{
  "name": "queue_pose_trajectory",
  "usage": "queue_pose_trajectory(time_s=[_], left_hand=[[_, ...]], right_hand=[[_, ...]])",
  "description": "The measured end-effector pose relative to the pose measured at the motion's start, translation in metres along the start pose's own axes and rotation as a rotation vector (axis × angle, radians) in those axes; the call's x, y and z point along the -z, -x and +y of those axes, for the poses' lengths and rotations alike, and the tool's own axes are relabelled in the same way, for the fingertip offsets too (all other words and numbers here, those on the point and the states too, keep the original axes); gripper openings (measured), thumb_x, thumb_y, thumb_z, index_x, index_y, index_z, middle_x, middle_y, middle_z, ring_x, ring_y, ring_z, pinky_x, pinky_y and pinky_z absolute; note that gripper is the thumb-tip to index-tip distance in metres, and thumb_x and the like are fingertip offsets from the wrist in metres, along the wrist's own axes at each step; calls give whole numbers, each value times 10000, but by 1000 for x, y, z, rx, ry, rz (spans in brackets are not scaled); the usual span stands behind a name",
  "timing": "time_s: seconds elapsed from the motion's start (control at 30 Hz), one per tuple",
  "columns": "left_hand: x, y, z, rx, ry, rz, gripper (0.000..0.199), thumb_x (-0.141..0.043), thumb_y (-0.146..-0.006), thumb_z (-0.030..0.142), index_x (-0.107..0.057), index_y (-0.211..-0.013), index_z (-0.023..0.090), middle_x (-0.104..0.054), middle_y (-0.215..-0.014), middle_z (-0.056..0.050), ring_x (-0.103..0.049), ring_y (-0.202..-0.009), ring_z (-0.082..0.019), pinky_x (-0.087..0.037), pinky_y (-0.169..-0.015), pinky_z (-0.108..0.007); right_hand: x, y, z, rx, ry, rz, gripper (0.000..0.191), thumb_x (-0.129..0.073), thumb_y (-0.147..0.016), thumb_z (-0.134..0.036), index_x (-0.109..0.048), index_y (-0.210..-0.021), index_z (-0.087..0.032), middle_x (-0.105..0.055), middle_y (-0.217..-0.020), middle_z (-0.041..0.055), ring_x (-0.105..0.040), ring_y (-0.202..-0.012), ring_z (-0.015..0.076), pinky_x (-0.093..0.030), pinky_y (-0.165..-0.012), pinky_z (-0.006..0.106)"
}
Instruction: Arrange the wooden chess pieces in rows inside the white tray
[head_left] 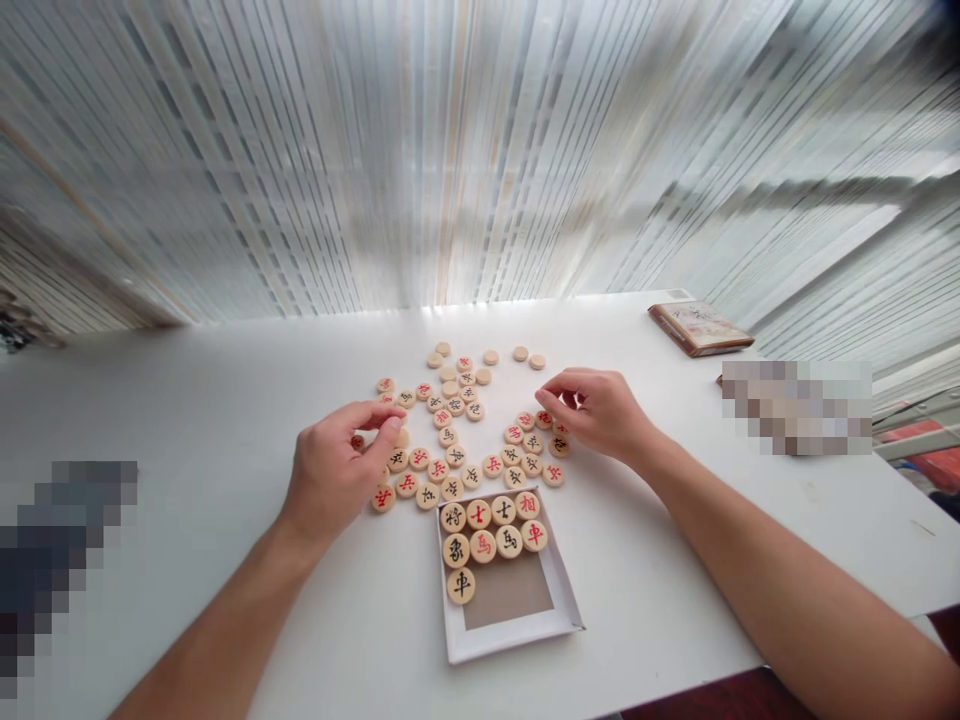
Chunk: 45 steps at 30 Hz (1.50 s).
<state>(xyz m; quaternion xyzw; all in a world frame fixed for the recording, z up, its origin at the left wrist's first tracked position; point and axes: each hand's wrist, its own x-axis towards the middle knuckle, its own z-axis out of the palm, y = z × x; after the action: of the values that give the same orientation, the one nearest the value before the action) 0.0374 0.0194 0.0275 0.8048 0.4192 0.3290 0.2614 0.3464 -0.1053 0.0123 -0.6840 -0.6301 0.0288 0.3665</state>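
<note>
Several round wooden Chinese chess pieces (448,436) with red or black characters lie scattered on the white table. My left hand (337,465) is at the left of the spread, thumb and forefinger drawn together. Beside its thumb tip is a pale piece (403,438); whether the fingers grip it or another piece is unclear. On the right side, my right hand (592,412) has curled fingers and thumb meeting above several pieces (544,420), with no piece visible at the tips. Closer to me, a shallow white box (512,633) holds two full rows of pieces and one piece (461,586) beginning a third.
A flat brown-edged box (701,328) with a printed top lies at the back right. Nearer on that side is a blurred-out object (795,408), and another (60,550) is at the left. A striped curtain (420,150) hangs behind the table (247,370).
</note>
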Motion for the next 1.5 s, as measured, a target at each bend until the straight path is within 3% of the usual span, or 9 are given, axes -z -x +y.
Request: queue_pose_trajectory(time_s=[0.13, 0.27, 0.47, 0.77, 0.9, 1.1, 1.23, 1.43, 1.5], left_hand=[[7, -5, -3, 17, -31, 37, 214, -672, -916, 363, -836, -970, 236, -853, -978, -7, -788, -863, -208, -573, -693, -261], [12, -11, -8, 28, -88, 85, 208, -686, -906, 382, -839, -959, 251, -852, -953, 1, -793, -919, -222, -575, -771, -278], [4, -7, -5, 5, -15, 77, 208, -661, -910, 339, -830, -937, 220, -855, -959, -20, -791, -876, -210, -580, -711, -265], [-2, -1, -1, -51, 24, 49, 226, -631, -933, 323, -831, -930, 218, -851, -940, -21, -771, -815, -201, -559, -645, -276], [-1, -2, 0, -60, 36, 48, 224, -627, -931, 317, -827, -920, 216, -854, -941, -28, -779, -845, -213, -561, -655, -281], [1, -2, 2, -64, 60, 44, 219, -616, -939, 294, -821, -945, 216, -854, -969, -41, -784, -900, -226, -604, -779, -294], [0, 0, 2, -65, 82, 29, 206, -624, -950, 307, -811, -940, 221, -854, -982, -49, -784, -892, -228, -613, -794, -297], [-1, 6, 11, -62, 196, -26, 206, -662, -961, 365, -806, -978, 218, -854, -980, -53, -801, -907, -229, -626, -744, -289], [-4, 11, 17, -52, 291, -87, 234, -707, -951, 417, -803, -1013, 212, -852, -974, -53, -807, -881, -223, -647, -781, -305]], right_hand=[[-1, 0, 1, -5, 0, 7, 239, -643, -954, -298, -708, -745, -202, -688, -674, 16, -547, -585, 152, -420, -619, 302], [-2, 0, 1, -19, -4, 16, 236, -646, -954, -299, -711, -748, -203, -690, -674, 14, -556, -592, 156, -425, -627, 305], [-6, -2, -8, -58, -19, 34, 210, -645, -974, -307, -769, -842, -200, -745, -751, 30, -602, -636, 168, -448, -648, 308], [-38, -58, -47, -109, 46, -116, 204, -738, -973, -369, -843, -1010, -198, -786, -987, 80, -682, -834, 201, -502, -793, 325], [-55, -80, -56, -196, 128, -201, 170, -792, -918, -330, -825, -884, -167, -774, -968, 127, -680, -876, 248, -489, -779, 353], [-59, -93, -57, -308, 99, -268, 226, -896, -791, -295, -717, -701, -190, -728, -756, 72, -641, -766, 224, -460, -713, 341], [-52, -83, -56, -339, -74, -200, 275, -917, -738, -293, -662, -689, -201, -679, -714, 28, -604, -741, 194, -455, -683, 321], [-34, -36, -74, -341, -578, -178, 492, -876, -776, -612, -732, -947, -173, -769, -830, 60, -686, -718, 176, -547, -633, 310], [-35, -20, -84, -341, -724, -203, 541, -917, -726, -624, -777, -969, -161, -785, -837, 69, -712, -720, 178, -586, -648, 318]])
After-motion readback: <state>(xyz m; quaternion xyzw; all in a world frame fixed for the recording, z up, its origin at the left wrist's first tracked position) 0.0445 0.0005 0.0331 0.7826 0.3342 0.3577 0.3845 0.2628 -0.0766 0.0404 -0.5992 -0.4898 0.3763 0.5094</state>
